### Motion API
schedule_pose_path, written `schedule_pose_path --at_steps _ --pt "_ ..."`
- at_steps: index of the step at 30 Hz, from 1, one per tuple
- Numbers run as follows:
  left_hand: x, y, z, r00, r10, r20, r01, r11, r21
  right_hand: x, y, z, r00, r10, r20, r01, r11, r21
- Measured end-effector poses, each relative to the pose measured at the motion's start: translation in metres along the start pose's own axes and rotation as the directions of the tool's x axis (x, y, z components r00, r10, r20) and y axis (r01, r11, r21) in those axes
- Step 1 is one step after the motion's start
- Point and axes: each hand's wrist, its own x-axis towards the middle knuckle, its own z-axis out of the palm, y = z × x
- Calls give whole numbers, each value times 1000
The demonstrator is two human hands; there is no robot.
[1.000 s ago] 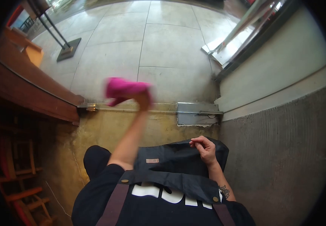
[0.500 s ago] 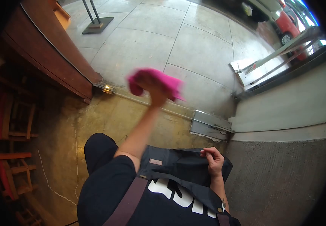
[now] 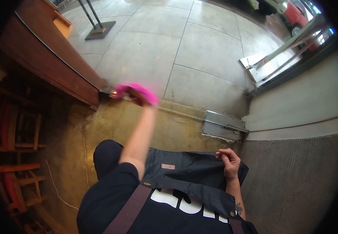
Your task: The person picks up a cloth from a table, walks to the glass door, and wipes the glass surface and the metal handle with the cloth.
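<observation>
A bright pink cloth [image 3: 150,96], blurred by motion, is in my left hand [image 3: 136,98], whose fingers are partly hidden by it. That arm reaches forward, over the metal floor track [image 3: 176,113] near its left end, beside the dark red wooden panel [image 3: 59,66]. My right hand [image 3: 231,162] is curled loosely above my lap, its fingers and thumb drawn together with nothing visible in them. Below it, the dark grey apron [image 3: 192,163] spreads over my legs.
A metal plate [image 3: 221,126] is set in the floor at the track's right end. Wooden chairs [image 3: 24,183] line the left side. Outside, a post base [image 3: 100,30] stands on the pavement, and a red car [image 3: 296,17] shows at the far right.
My left hand has swept the pink cloth to the left and slightly nearer, toward the track's left end. My right hand keeps its curled pose over my lap.
</observation>
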Motion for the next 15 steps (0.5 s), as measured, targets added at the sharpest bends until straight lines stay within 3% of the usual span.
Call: schedule_pose_path --at_steps 1,2,3,4,6,10,13,15 --pt "-48 -19 -16 985 154 -74 -134 965 227 6 2 4 1000 0 9 -1 999 38" --pt "-78 -39 -23 906 409 -109 -99 457 884 12 2 7 1000 1 13 -2 997 71" --pt "-87 -55 -24 811 556 -182 241 -35 970 15 0 11 999 13 31 -15 998 66" --pt "-78 -57 -24 766 592 -251 389 -115 914 18 1 12 1000 12 25 -14 998 57" --pt "-20 -44 1 735 605 -306 513 -200 835 14 5 9 990 56 128 -53 998 -33" --pt "155 -7 65 845 532 -54 386 -537 750 0 -3 -3 993 98 68 -95 994 -47" --pt "158 -9 60 867 492 76 305 -646 700 -6 -9 -8 995 101 -4 -101 995 -19" --pt "91 -16 31 856 516 -41 372 -557 743 -7 -10 -9 997 74 -32 -72 995 68"
